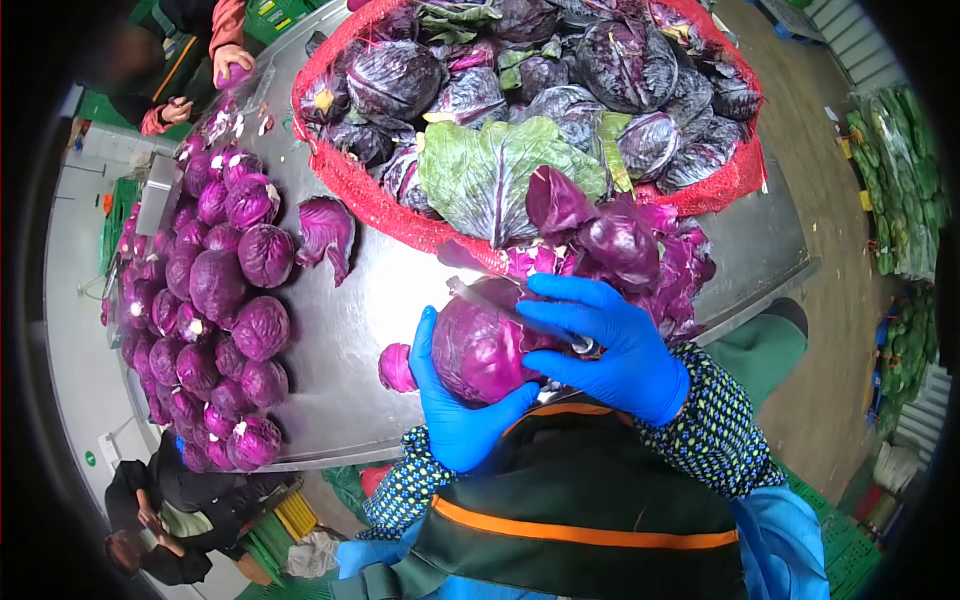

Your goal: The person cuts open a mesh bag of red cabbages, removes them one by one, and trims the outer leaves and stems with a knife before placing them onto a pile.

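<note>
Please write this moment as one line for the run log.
left hand: cups purple cabbage | right hand: holds knife across it | cabbage pile: at left | red net sack: beyond, holds cabbages

Only one view: head cam, worn on the person's head, facing fwd & down. Looks from above the apron [600, 465], which fills btm ctr, v. close to the lens. L hand [460, 405] & R hand [625, 365] sit close too, just below mid-view. Table [350, 400] shows from a steep angle; red net sack [355, 205] is farther out, up top. Extra-wide, fisheye-type lens: dark corners, wall [75, 350] & floor [835, 300] bending at the L/R sides.
</note>
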Action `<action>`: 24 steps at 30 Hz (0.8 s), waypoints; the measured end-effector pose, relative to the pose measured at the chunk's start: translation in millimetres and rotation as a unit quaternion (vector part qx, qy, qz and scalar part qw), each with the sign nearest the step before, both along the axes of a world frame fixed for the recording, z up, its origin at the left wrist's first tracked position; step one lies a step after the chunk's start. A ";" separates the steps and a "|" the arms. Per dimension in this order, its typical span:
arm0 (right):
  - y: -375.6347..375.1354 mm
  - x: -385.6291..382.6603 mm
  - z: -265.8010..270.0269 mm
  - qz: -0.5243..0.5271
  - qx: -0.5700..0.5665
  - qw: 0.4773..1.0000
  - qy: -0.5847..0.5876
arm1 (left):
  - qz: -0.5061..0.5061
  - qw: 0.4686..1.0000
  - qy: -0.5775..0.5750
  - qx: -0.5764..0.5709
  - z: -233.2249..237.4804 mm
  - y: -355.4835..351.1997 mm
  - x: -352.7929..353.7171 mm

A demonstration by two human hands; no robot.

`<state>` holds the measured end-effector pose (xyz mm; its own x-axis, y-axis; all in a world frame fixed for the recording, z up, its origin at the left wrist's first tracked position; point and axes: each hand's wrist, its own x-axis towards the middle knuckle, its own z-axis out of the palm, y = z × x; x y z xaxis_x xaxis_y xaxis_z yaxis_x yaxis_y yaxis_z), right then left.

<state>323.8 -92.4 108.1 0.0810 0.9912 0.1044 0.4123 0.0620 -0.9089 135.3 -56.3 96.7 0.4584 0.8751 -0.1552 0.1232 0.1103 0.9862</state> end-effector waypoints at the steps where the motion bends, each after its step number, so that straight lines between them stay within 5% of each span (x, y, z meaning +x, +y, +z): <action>1: -1.3 3.3 -3.8 0.026 0.018 0.999 -0.013 | 0.002 1.000 0.005 0.001 -0.4 -0.7 -1.4; 3: -5.0 6.9 -4.0 0.025 0.068 0.994 -0.084 | -0.007 0.998 0.047 0.035 -2.7 -1.8 -5.1; 5: -10.2 9.2 -14.9 -0.093 0.030 0.991 -0.092 | 0.001 0.998 0.042 0.039 -5.8 -2.9 -6.0; 7: -5.7 20.2 -24.2 -0.155 0.010 0.988 -0.013 | 0.002 0.998 0.042 0.047 -8.1 -4.0 -7.8; 9: -3.3 43.2 -14.4 -0.195 -0.281 0.905 0.254 | 0.057 0.964 -0.152 -0.213 -11.3 -2.6 -8.2; 11: -10.7 36.8 -21.2 -0.140 -0.217 0.940 0.223 | 0.054 0.831 -0.281 -0.477 -3.3 5.5 -8.6; 14: -1.7 10.9 3.2 -0.016 -0.009 0.988 0.157 | -0.020 0.810 -0.280 -0.516 -6.6 10.1 -6.1; 18: 7.6 23.3 7.2 0.066 -0.171 0.958 0.219 | -0.081 0.794 -0.273 -0.537 -4.9 10.6 -4.2; 24: -4.5 14.8 -10.5 0.066 -0.032 0.997 -0.020 | -0.083 0.765 -0.299 -0.564 -20.9 3.3 -6.6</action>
